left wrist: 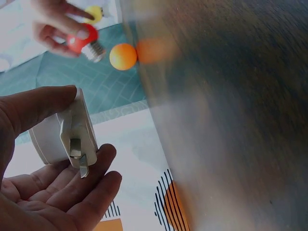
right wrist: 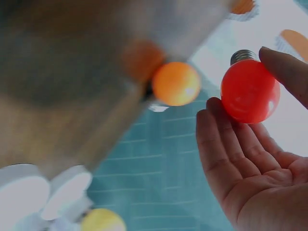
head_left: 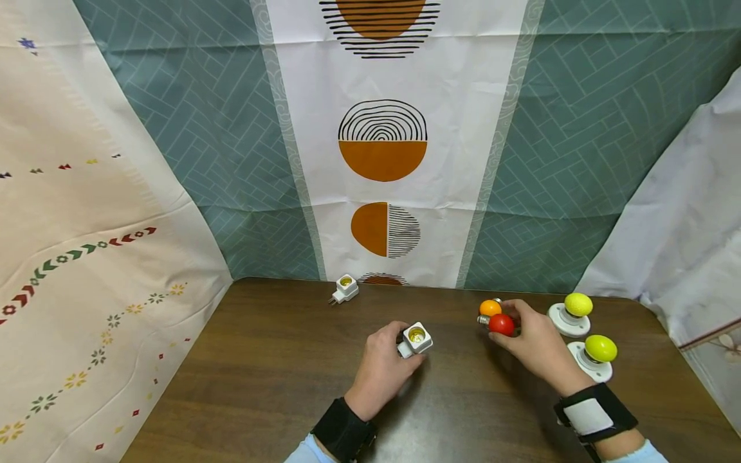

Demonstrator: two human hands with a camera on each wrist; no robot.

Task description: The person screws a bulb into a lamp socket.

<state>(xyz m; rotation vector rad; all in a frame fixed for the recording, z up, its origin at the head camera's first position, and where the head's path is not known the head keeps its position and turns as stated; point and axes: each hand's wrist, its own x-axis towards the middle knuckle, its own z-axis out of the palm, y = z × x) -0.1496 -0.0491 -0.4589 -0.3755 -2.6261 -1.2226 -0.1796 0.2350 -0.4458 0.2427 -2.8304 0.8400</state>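
Observation:
My left hand [head_left: 386, 363] holds a white plug-in bulb socket [head_left: 415, 339] between thumb and fingers, its brass-lined opening facing up. Two flat metal prongs [left wrist: 80, 156] stick out of that socket in the left wrist view. To the right, my right hand [head_left: 535, 341] pinches a red light bulb [right wrist: 250, 91] by its round glass, the threaded metal base pointing left in the head view. Just beyond the red bulb an orange light bulb [head_left: 490, 308] lies on the table.
Another white plug-in socket [head_left: 345, 288] rests at the table's back edge. Right of my right hand stand two round white lamp bases, one with a yellow bulb [head_left: 578, 304], the nearer with a yellow-green bulb [head_left: 601, 348]. Patterned cloth [head_left: 382, 77] hangs behind the brown table [head_left: 278, 360].

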